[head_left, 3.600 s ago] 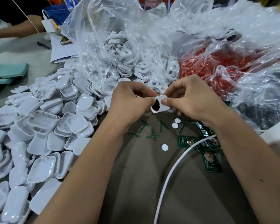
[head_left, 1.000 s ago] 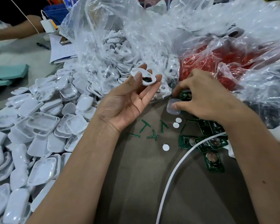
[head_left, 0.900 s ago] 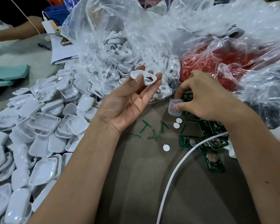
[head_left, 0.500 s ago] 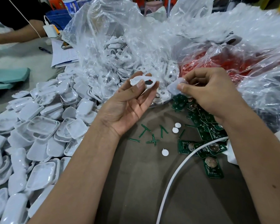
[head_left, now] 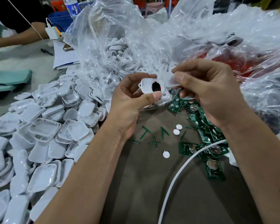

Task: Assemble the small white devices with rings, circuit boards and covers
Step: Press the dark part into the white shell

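Resting between both hands — white device (head_left: 152,86), thumb-pinched, left.

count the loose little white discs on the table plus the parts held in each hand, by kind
small round white discs on the brown table: 3
white plastic shell with a dark opening, held in the left hand: 1
translucent white plastic cover, pinched in the right hand: 1
total: 5
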`<state>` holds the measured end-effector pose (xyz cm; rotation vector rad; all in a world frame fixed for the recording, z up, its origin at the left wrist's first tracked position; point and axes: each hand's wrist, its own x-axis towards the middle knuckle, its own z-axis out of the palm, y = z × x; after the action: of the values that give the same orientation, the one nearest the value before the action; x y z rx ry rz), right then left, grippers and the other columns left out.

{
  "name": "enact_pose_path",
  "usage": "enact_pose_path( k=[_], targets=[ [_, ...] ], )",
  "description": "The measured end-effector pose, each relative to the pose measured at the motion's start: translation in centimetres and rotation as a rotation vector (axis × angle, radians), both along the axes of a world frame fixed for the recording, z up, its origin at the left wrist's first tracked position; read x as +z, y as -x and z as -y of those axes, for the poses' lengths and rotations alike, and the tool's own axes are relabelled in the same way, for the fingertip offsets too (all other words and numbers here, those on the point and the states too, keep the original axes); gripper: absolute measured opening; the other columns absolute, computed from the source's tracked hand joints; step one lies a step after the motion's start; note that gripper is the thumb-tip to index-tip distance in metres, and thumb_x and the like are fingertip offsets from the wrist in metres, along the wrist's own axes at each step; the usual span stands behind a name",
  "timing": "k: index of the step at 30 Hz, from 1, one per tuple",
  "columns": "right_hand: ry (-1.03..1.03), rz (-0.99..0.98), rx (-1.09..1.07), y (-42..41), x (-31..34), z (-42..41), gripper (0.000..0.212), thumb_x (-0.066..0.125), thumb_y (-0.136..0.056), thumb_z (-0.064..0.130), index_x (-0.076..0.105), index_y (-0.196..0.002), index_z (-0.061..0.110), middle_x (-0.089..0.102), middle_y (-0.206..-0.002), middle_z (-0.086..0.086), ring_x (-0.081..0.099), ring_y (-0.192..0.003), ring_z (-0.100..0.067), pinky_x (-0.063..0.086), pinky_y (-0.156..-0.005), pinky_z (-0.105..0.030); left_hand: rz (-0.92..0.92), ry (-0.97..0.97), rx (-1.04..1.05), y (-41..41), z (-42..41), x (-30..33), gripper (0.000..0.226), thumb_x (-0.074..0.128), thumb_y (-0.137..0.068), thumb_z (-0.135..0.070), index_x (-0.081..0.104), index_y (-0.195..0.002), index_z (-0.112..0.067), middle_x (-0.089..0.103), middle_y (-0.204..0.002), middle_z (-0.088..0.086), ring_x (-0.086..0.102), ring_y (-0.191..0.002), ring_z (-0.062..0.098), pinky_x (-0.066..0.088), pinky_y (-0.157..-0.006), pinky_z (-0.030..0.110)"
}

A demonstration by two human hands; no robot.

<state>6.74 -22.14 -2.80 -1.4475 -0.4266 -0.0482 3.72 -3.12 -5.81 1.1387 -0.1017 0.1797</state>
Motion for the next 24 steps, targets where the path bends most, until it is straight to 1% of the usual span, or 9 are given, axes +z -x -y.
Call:
enact_pose_path(
  k=[2,4,6,9,13,15,17,20,24],
  targets=[
    [0.044,0.076,-0.033,-0.09,-0.26,-0.14,0.018,0.079,-0.086,0.0,0.075,-0.101,0.009,0.076,-0.075,-0.001,0.069,-0.063,-0.012,0.054,-0.058,-0.022,0.027,-0.066,0.043,0.12,0.28,-0.12,0.055,0.085,-0.064,0.009,0.061,-0.113,0.001,0.072,-0.109,0.012,0.068,-0.098,0.024,0.058,-0.078,0.032],
    [0.058,0.09,-0.04,-0.1,-0.27,-0.17,0.027,0.082,-0.084,0.0,0.073,-0.108,0.01,0.075,-0.072,-0.001,0.072,-0.065,-0.017,0.055,-0.059,-0.023,0.045,-0.092,0.064,0.18,0.52,-0.2,0.058,0.086,-0.063,0.008,0.06,-0.114,0.002,0.072,-0.109,0.012,0.067,-0.1,0.027,0.059,-0.078,0.034],
    [0.06,0.083,-0.052,-0.08,-0.21,-0.2,0.03,0.085,-0.082,0.003,0.071,-0.109,0.008,0.076,-0.072,-0.002,0.073,-0.066,-0.019,0.055,-0.06,-0.023,0.056,-0.116,0.071,0.2,0.66,-0.21,0.057,0.086,-0.062,0.008,0.062,-0.112,-0.005,0.074,-0.107,0.006,0.067,-0.101,0.025,0.059,-0.079,0.034],
    [0.058,0.082,-0.082,-0.11,-0.28,-0.35,0.016,0.083,-0.084,0.005,0.073,-0.096,0.009,0.078,-0.076,-0.006,0.073,-0.063,-0.017,0.055,-0.06,-0.019,0.066,-0.144,0.078,0.25,0.72,-0.16,0.047,0.085,-0.063,0.006,0.068,-0.102,-0.013,0.075,-0.103,0.003,0.07,-0.099,0.021,0.059,-0.079,0.033],
    [0.036,0.054,-0.09,-0.1,-0.17,-0.47,0.01,0.077,-0.09,0.005,0.076,-0.089,0.015,0.077,-0.074,0.005,0.067,-0.06,-0.006,0.054,-0.059,-0.019,0.077,-0.196,0.106,0.31,0.7,-0.13,0.046,0.087,-0.063,0.008,0.069,-0.101,-0.011,0.076,-0.102,0.006,0.071,-0.096,0.021,0.059,-0.08,0.032],
    [0.016,0.023,-0.092,-0.12,-0.17,-0.45,0.008,0.078,-0.088,0.007,0.078,-0.089,0.015,0.075,-0.072,0.007,0.064,-0.06,-0.002,0.053,-0.062,-0.017,0.072,-0.221,0.13,0.33,0.75,-0.1,0.048,0.088,-0.06,0.006,0.068,-0.1,-0.01,0.076,-0.097,0.005,0.072,-0.093,0.02,0.059,-0.083,0.036],
    [-0.012,-0.02,-0.083,-0.11,-0.32,-0.45,0.005,0.081,-0.085,0.009,0.079,-0.087,0.014,0.073,-0.07,0.004,0.059,-0.06,-0.008,0.05,-0.06,-0.019,0.068,-0.235,0.141,0.36,0.83,-0.06,0.049,0.089,-0.057,0.003,0.068,-0.099,-0.011,0.076,-0.096,0.006,0.072,-0.094,0.023,0.06,-0.088,0.044],
    [-0.055,-0.089,-0.054,-0.05,-0.47,-0.58,0.01,0.083,-0.077,0.013,0.078,-0.085,0.011,0.072,-0.069,-0.001,0.056,-0.058,-0.012,0.047,-0.055,-0.021,0.065,-0.248,0.145,0.35,0.96,-0.1,0.05,0.091,-0.057,0.003,0.068,-0.098,-0.012,0.076,-0.101,0.011,0.072,-0.1,0.029,0.058,-0.093,0.055],
    [-0.064,-0.127,-0.013,-0.06,-0.39,-0.57,0.018,0.083,-0.069,0.018,0.076,-0.083,0.01,0.073,-0.07,-0.005,0.059,-0.057,-0.01,0.046,-0.052,-0.019,0.062,-0.262,0.157,0.27,0.99,-0.22,0.049,0.091,-0.057,0.005,0.067,-0.096,-0.014,0.076,-0.099,0.007,0.072,-0.096,0.023,0.06,-0.091,0.049]
  ],
)
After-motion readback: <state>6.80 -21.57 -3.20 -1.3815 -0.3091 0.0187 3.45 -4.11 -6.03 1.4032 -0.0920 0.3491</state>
